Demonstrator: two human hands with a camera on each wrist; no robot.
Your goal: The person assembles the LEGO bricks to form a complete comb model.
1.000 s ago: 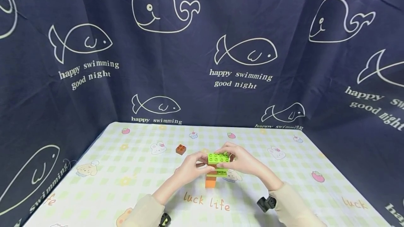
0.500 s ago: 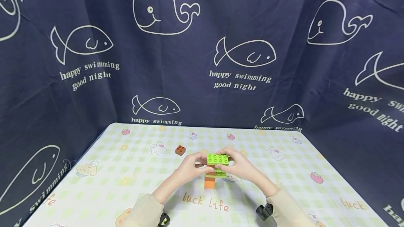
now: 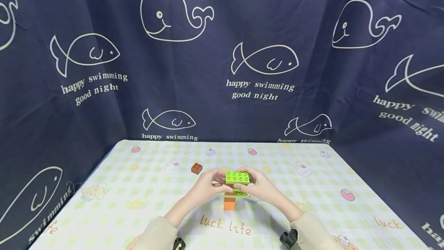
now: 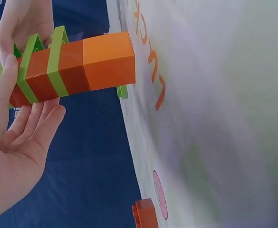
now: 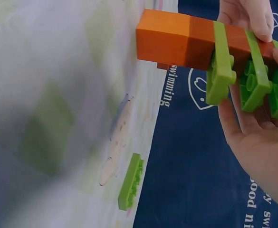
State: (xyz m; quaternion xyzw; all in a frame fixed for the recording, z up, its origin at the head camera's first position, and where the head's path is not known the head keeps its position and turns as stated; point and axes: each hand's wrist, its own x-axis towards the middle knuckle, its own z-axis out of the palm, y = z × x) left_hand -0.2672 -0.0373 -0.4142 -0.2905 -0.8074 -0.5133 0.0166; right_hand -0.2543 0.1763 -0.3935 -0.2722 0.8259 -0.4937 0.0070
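Note:
A narrow tower of toy building bricks stands on the table in the head view, an orange brick [image 3: 229, 203] at its foot. Above that, brown bricks [image 4: 73, 67] alternate with longer green bricks that jut out to the right. The topmost green brick [image 3: 237, 178] shows its studs. My left hand [image 3: 206, 184] grips the tower's upper part from the left, its thumb across the front. From the right, my right hand [image 3: 261, 186] holds the same upper bricks, thumb in front and fingers behind. The back fingers are partly hidden by the tower.
Behind the left hand a loose brown brick [image 3: 196, 168] lies on the patterned tablecloth [image 3: 138, 180]. In the right wrist view a loose green brick [image 5: 130, 183] lies beyond the tower. A dark blue curtain [image 3: 208, 88] with fish drawings hangs around the table.
The right hand's fingers have come down slightly behind the top green brick. Both hands stay at the tower, while the head view has tilted a little.

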